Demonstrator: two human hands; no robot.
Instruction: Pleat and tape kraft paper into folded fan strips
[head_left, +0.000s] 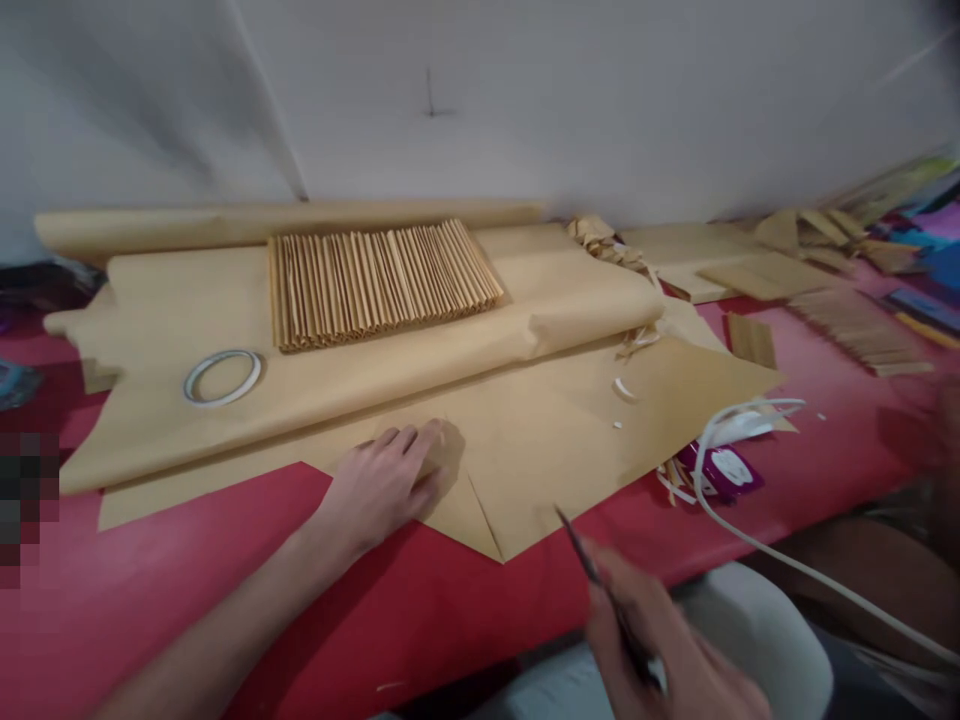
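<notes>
Brown paper (555, 445) seems only part-cut: left of its slit (486, 517), left hand (379, 485) lies, fingers slightly apart; right hand (660, 635) clamps a tool (582, 556).

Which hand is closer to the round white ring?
The left. The left hand rests on the brown paper, just right of the ring and nearer the person. The right hand, holding a slim dark tool, is much farther right.

Slim bare left forearm (262, 600), narrow wrist (334, 530), bare left hand (382, 485), slender fingers (406, 438), bare right hand (679, 645)
</notes>
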